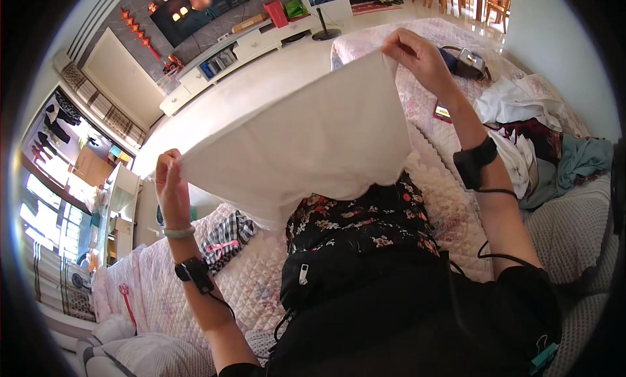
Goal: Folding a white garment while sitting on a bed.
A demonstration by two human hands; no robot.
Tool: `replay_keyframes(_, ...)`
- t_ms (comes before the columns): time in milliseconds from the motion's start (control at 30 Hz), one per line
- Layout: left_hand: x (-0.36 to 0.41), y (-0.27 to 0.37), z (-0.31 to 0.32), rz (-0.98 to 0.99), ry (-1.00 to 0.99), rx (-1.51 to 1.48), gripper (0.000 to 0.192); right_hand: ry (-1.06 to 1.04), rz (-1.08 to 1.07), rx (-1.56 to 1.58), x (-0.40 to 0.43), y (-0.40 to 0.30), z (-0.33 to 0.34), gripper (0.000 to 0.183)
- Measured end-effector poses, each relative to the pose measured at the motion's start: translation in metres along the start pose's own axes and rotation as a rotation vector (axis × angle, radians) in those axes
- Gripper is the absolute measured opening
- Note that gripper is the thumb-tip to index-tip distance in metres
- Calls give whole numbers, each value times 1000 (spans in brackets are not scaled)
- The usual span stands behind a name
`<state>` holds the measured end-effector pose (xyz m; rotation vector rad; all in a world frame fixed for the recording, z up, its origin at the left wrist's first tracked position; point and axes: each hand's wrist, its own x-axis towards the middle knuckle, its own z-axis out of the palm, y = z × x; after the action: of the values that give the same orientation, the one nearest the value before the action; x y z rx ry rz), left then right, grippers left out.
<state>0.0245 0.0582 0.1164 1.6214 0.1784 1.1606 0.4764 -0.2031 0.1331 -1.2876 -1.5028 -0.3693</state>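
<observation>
A white cloth garment (298,137) is stretched in the air before me, its upper edge taut and its lower part hanging in soft folds over my lap. My left hand (172,181) pinches its left corner between thumb and fingers. Higher up, my right hand (415,57) grips the opposite corner. The exact kind of garment cannot be told. Beyond my left forearm, a black-and-white checked cloth (229,240) with a pink ribbon lies on the quilted sofa cover (254,286).
At the right lie a heap of clothes (528,132), a phone (442,111) and a small handbag (470,64). A red back scratcher (127,303) rests at the lower left. Across the floor stand a low TV cabinet (254,43) and a fan base (326,34).
</observation>
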Motion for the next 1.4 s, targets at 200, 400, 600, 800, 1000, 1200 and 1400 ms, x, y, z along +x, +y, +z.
replay_keyframes(200,26,18,11,40,66,-197,9,-59,88,205,33,-5,-11,23)
replay_keyframes(400,33,15,-1,59,-54,-230,9,-140,133,282,37,-4,-13,15)
replay_keyframes(600,30,18,3,60,15,9,15,-304,76,160,35,-16,-14,17)
replay_keyframes(800,31,9,-10,49,30,-47,7,-412,121,129,39,-25,-17,25)
replay_keyframes(1000,30,13,-6,42,63,70,13,-538,152,104,41,-27,-13,19)
replay_keyframes(1200,36,12,-10,50,76,58,10,-409,165,845,35,-7,-25,21)
replay_keyframes(1400,32,16,-10,68,-65,140,10,-320,181,1128,30,3,-27,20)
